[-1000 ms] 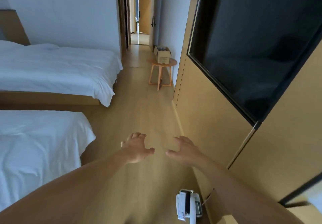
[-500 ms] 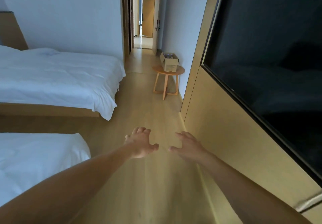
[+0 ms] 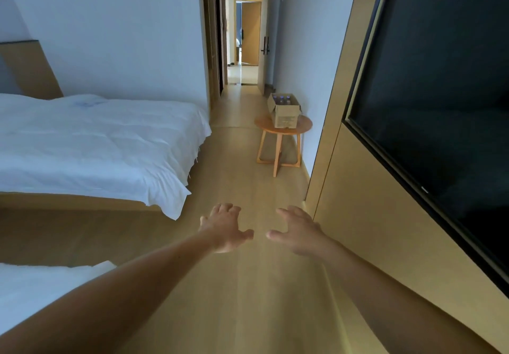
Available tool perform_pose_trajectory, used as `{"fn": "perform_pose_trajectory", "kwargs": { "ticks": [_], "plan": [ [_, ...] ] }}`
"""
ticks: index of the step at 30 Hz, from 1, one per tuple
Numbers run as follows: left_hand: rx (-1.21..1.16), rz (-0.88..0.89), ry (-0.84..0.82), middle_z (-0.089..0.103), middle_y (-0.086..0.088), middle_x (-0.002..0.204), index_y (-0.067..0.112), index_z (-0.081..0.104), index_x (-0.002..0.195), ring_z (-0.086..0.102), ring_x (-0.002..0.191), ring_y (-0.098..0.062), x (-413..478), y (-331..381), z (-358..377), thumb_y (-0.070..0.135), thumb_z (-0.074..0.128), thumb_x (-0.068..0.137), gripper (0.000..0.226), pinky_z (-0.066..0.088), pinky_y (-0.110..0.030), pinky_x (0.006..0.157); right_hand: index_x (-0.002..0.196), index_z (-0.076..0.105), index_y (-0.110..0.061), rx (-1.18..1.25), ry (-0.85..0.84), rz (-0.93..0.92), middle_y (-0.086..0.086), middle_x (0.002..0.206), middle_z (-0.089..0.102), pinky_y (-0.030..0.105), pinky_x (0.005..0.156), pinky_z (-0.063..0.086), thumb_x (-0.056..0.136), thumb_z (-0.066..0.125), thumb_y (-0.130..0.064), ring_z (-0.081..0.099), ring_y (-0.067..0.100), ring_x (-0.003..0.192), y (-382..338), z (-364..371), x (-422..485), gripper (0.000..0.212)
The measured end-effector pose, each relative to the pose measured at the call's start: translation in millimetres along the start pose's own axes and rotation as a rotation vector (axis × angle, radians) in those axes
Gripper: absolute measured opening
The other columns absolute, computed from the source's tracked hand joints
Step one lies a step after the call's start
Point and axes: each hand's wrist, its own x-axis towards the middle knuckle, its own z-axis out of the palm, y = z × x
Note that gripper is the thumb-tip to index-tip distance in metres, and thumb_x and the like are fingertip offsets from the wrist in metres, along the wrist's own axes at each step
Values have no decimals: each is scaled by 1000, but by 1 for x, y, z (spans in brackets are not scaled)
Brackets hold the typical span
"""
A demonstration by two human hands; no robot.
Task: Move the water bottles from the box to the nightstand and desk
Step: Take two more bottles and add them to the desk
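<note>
Probably the step is reaching the box [image 3: 285, 114]; left hand [image 3: 224, 228] and right hand [image 3: 298, 231], spread and empty, must next grip water bottles [image 3: 283, 98].

Room was dim, bluish; far doorway [image 3: 246, 34] glowed warm. Wide lens bent edges; near floor [image 3: 248, 304] was blur-smeared.

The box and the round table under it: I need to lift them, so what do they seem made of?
Box: likely cardboard, matte brown, with folded-out flaps and printed side. Round table: probably wood, smooth light orange-tan finish, slim legs.
</note>
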Motion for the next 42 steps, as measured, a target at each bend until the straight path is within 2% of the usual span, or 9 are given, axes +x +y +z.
{"fn": "perform_pose_trajectory", "kwargs": {
  "ticks": [4,13,19,24,30,42],
  "plan": [
    [-48,-35,15,21,-2,164,20,25,157,15,153,-23,68,3,-19,60,55,91,84,25,-52,120,154,24,-28,7,16,-27,2,163,15,51,118,19,87,54,-63,11,21,151,10,-27,72,82],
    [-68,-18,11,22,-3,165,19,25,158,15,153,-25,238,-32,-44,61,55,90,85,24,-55,120,155,22,-29,-17,-17,-1,2,164,13,53,118,17,88,52,-63,10,22,151,1,-54,234,81],
    [-68,38,2,23,-4,164,18,26,157,16,153,-25,359,-62,-84,61,55,91,84,25,-55,119,156,21,-23,-35,-2,52,6,163,14,40,117,19,92,52,-57,12,25,150,-17,-84,345,79],
    [-38,73,0,22,-5,165,19,26,157,15,153,-25,448,-70,-111,61,55,91,84,25,-55,119,155,23,-25,79,48,76,5,163,16,36,116,20,92,57,-53,16,23,149,-19,-109,424,77],
    [-26,96,-38,23,-5,164,19,25,157,16,153,-26,551,-53,-117,59,55,91,83,24,-56,119,155,24,-20,99,43,91,7,165,10,33,118,16,94,57,-48,10,22,151,15,-134,518,75],
    [18,44,0,20,-5,165,19,25,157,11,154,-26,757,21,-155,60,55,91,83,21,-56,121,155,26,-23,74,70,25,5,164,13,44,119,16,91,56,-57,9,23,151,108,-223,725,80]
  ]
}}
